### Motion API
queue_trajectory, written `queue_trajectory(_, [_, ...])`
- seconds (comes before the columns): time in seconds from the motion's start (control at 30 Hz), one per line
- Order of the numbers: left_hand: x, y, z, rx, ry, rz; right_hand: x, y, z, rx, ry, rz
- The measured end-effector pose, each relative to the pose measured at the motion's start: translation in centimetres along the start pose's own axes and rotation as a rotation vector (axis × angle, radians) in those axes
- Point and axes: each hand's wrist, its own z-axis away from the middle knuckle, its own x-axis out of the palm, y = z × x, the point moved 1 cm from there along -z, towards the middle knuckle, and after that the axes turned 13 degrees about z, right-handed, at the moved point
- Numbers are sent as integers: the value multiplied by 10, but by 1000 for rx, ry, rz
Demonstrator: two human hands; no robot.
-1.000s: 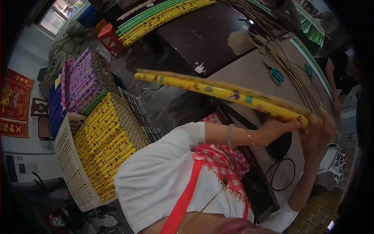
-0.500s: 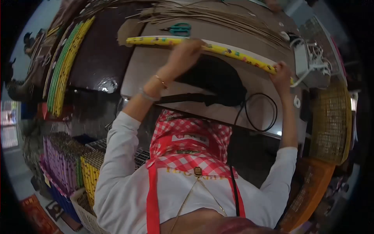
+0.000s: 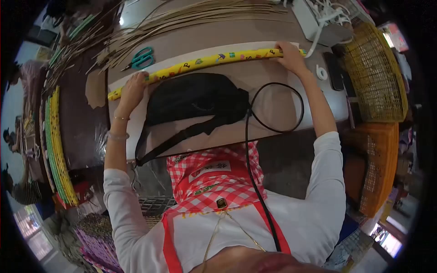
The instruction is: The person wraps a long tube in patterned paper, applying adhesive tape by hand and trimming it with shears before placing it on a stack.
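A long, slim yellow roll (image 3: 211,59) printed with small coloured letters and pictures lies across the table, along a white strip of paper (image 3: 182,54). My left hand (image 3: 132,92) is closed round it near its left end. Close to the opposite end, my right hand (image 3: 290,57) grips it with the fingers over the top. Just beyond the roll, by my left hand, are teal-handled scissors (image 3: 143,58). A black bag (image 3: 195,98) with a strap lies on the near side, between my arms.
Thin brown strips (image 3: 195,20) spread along the table's far side. A black cable (image 3: 302,109) loops beside the bag. At right are a white tape roll (image 3: 321,73), a dark phone-like slab (image 3: 334,70), a white box of cords (image 3: 318,20) and a yellow basket (image 3: 378,73). Yellow and green rolls (image 3: 57,145) lie left.
My left hand has gone from the middle of the yellow roll to its left end. My right hand still holds near the right end. The camera view has turned and shifted.
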Motion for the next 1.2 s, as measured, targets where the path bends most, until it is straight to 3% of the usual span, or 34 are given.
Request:
queue_trajectory(0.1, [-3,15,-3,-23,-41,15,-24,-7,8,-10,-163,-125])
queue_trajectory(0.2, [-6,17,-1,68,-56,-31,-28,-4,20,-42,-88,-61])
queue_trajectory(0.27, [-5,14,1,11,-106,-29,-27,-1,22,-104,-161,-82])
queue_trajectory(0.33, [-5,14,0,77,-59,-51,-24,2,16,-107,-187,-75])
queue_trajectory(0.4, [-7,14,1,142,-5,-84,-27,-2,15,-94,-83,60])
queue_trajectory(0.53, [-5,13,3,30,-38,-160,-14,-2,5,-113,85,98])
queue_trajectory(0.6, [-2,9,3,125,-33,-95,-7,-1,8,-120,72,82])
queue_trajectory(0.67, [-6,5,5,70,-82,-109,-12,0,9,-136,63,65])
queue_trajectory(0.73, [-8,6,15,-6,-153,4,-28,-8,19,-107,-199,-5])
queue_trajectory(0.9, [-20,19,19,-18,-147,112,-19,-6,32,-127,-243,-65])
queue_trajectory(0.97, [-20,21,19,-30,-159,110,-18,-9,38,-110,-66,-1])
queue_trajectory(1.13, [-13,19,20,3,-109,127,-26,-8,49,-146,121,57])
queue_trajectory(1.2, [-12,15,21,45,-77,129,-50,-5,54,3,188,-149])
